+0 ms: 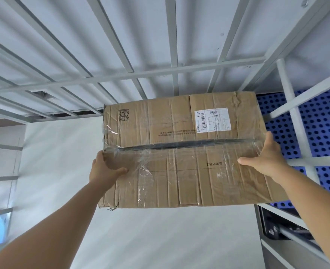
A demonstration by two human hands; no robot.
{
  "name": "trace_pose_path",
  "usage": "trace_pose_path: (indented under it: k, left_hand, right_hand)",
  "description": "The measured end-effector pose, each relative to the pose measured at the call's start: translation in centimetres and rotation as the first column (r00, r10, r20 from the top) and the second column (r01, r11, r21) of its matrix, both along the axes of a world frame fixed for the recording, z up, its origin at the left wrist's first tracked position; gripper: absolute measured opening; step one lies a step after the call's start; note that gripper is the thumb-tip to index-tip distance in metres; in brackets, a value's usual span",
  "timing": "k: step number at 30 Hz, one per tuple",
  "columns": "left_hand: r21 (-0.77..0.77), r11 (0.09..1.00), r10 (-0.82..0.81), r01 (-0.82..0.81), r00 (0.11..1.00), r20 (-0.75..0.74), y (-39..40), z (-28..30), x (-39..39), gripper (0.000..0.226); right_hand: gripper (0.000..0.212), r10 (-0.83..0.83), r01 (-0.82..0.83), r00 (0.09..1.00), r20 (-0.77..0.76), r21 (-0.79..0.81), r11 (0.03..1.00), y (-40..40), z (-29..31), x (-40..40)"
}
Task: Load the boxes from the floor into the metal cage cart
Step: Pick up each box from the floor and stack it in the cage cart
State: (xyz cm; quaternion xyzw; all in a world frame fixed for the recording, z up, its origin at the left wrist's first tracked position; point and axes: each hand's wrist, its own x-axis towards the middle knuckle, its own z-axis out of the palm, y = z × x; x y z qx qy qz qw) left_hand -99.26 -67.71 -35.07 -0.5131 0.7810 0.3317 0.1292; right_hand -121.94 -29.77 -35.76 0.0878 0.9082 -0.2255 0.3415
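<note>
Holding worn brown cardboard box (189,152) between both my hands, clear tape across its split top seam, white shipping label (213,119) near far right corner, printed QR code far left. My left hand (104,169) grips left edge, thumb on top. My right hand (265,158) grips right edge, thumb on top. Grey metal cage cart bars (160,74) ahead and right; blue perforated cart floor (319,121) under box's right side

Brown box (189,152), white label (212,119), grey cage bars (121,76), blue perforated panel (319,123).
</note>
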Motion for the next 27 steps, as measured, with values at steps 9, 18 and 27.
trace_pose_path:
  k: [9, 18, 27]
  left_hand:
    - [-0.056, 0.998, -0.009, 0.01, 1.0, 0.009, -1.2, -3.9, -2.5, 0.096]
    - [-0.071, 0.996, -0.05, 0.055, 0.996, 0.074, -0.6, -2.8, -4.1, 0.095]
    - [-0.142, 0.912, -0.36, 0.385, 0.917, 0.174, 4.3, 4.5, -4.1, 0.094]
  right_hand:
    - [0.127, -0.017, 0.016, 0.998, -0.058, -0.019, 1.0, -1.1, -5.3, -1.5]
    - [0.128, 0.014, -0.014, 0.998, -0.057, 0.004, 1.0, -1.3, -4.0, -3.0]
    - [0.117, 0.452, -0.408, 0.879, -0.153, 0.249, 0.878, -2.8, 3.1, 1.7]
